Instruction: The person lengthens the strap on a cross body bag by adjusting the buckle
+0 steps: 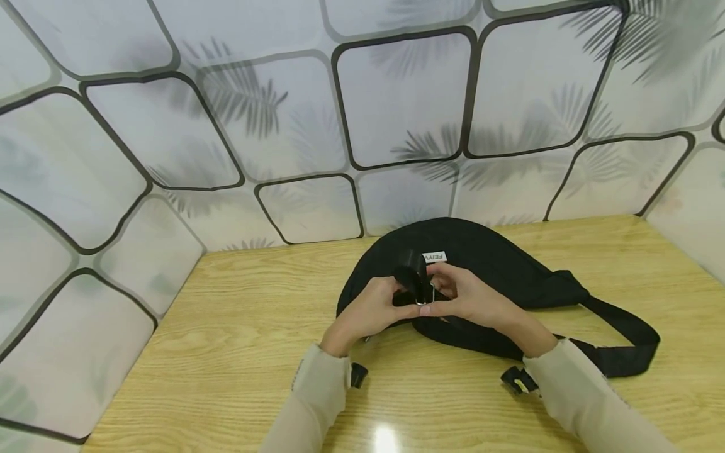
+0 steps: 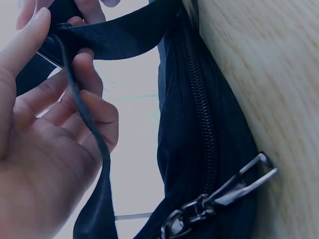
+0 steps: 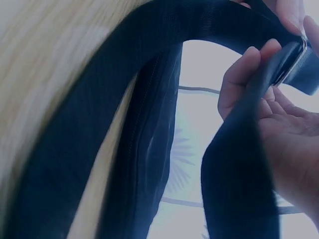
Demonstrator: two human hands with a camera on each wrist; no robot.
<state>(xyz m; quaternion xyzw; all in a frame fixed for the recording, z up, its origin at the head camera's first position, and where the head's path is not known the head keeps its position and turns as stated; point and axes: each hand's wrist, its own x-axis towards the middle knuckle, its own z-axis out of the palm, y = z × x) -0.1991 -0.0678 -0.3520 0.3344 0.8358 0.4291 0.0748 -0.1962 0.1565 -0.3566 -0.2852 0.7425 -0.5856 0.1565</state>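
Note:
A black waist bag (image 1: 481, 251) with a small white label (image 1: 435, 257) lies on the wooden table. In front of it both hands meet at a metal strap slider (image 3: 294, 62) on the bag's black strap (image 2: 122, 37). My left hand (image 1: 370, 308) pinches the strap beside the slider between thumb and fingers. From the other side, my right hand (image 1: 478, 299) pinches the slider and webbing, its thumb tip close to the left thumb. A loop of strap rises above the fingers in the head view. The left wrist view shows the bag's zipper (image 2: 199, 109) with a metal zip pull (image 2: 244, 184).
One black buckle piece (image 1: 359, 375) lies by the left sleeve, another buckle piece (image 1: 517, 380) by the right sleeve. A bend of strap (image 1: 629, 362) stretches out to the right on the table (image 1: 226, 352). Behind stands a patterned wall covering (image 1: 404, 100).

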